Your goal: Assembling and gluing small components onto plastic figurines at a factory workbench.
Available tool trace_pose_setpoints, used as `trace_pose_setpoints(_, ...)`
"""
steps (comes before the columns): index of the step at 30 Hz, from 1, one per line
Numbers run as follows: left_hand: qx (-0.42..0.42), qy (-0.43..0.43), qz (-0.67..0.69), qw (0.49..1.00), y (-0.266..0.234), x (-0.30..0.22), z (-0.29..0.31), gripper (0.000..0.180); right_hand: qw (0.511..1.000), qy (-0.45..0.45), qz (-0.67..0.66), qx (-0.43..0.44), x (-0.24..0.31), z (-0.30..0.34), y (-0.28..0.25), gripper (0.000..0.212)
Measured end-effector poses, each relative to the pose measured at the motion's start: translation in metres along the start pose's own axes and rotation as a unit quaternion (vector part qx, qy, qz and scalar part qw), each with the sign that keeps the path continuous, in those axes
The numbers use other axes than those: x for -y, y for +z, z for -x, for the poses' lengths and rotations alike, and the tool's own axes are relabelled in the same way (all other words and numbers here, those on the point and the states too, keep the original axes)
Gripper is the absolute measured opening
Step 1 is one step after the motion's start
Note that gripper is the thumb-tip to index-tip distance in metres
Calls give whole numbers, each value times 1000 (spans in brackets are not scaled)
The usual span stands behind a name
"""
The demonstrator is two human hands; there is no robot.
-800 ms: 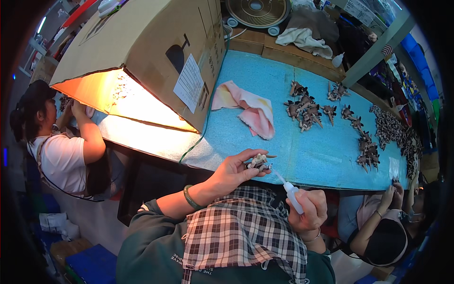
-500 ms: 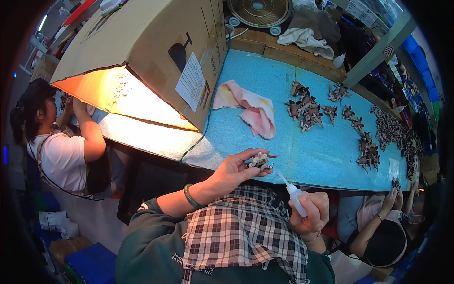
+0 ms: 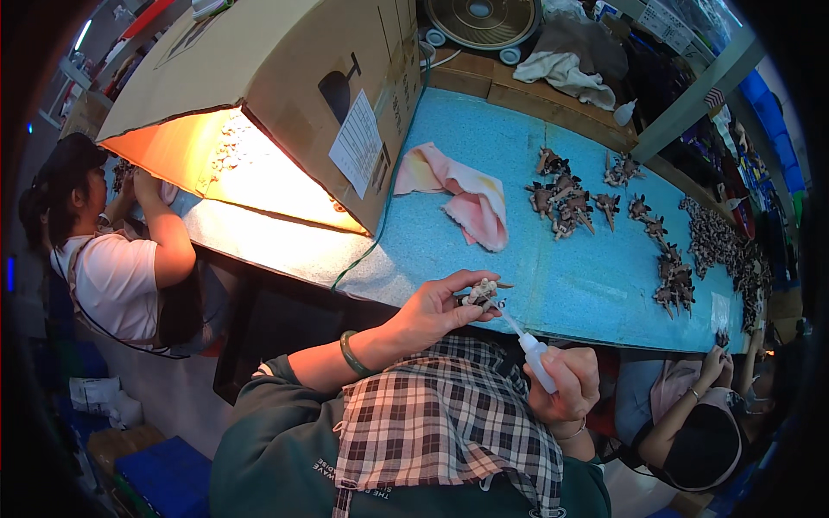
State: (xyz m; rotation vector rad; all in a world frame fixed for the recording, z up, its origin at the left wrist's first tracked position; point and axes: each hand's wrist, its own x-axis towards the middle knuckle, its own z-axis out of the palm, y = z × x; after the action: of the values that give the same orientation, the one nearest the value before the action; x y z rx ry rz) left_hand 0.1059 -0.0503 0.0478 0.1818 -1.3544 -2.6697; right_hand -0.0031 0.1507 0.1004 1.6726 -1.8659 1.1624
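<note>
Between the thumb and fingers of my left hand (image 3: 440, 306) is a small beige and brown figurine (image 3: 480, 293), held just over the table's near edge. A thin brown point sticks out from its right side. My right hand (image 3: 566, 385) is wrapped round a white squeeze bottle (image 3: 539, 363) with a long thin clear nozzle. The nozzle tilts up to the left, and its tip is at the figurine's lower right; whether it touches, I cannot tell. Several similar brown figurines (image 3: 570, 207) lie in clusters on the blue tabletop (image 3: 518, 285).
A pink cloth (image 3: 471, 207) lies beyond my left hand. An open cardboard box (image 3: 319, 129), lit inside, stands at the left with a green cord beside it. Small parts (image 3: 712, 237) are heaped at the right. Co-workers sit at left and right; a fan (image 3: 484, 22) stands at the back.
The bottle's nozzle has come up to the figurine; before, a small gap lay between them. The figurine is slightly turned in my left hand. The whole view has shifted a little.
</note>
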Motion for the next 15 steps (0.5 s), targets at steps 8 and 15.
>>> trace_pose_setpoints(8, 6, 12, -17, 1000, 1, 0, 2, 45, 1000, 16, -8, 12, 2, -1, 2, 33)
trace_pose_setpoints(15, -5, -1, 2, 1000, -1, 1, 2, 47, 1000, -4, -1, -5, -2, 1, 3, 33)
